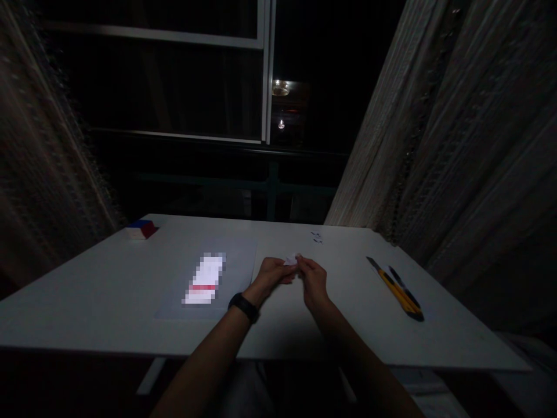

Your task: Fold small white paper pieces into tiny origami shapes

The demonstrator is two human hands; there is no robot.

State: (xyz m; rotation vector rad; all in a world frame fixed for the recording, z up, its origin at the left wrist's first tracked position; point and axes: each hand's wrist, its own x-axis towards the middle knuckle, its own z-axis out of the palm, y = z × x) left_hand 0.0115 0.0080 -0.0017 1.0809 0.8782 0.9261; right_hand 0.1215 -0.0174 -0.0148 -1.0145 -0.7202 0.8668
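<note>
Between my two hands is a small piece of white paper (pixel 290 260), raised over the middle of the white table (pixel 278 325). My left hand (pixel 275 271) pinches its left side, with a dark band on the wrist. The fingertips of my right hand (pixel 312 276) close on the paper's right edge. In the dim light I cannot make out its folds or any marks on it. Farther back lie small paper pieces with dark marks (pixel 317 237).
A bright, blurred-out phone screen (pixel 205 278) lies on a pale sheet (pixel 241 261) to the left. A yellow utility knife (pixel 398 293) and a dark pen (pixel 404 286) lie at right. A blue, red and white block (pixel 141 229) stands at the back left. Curtains (pixel 365 133) flank the dark window.
</note>
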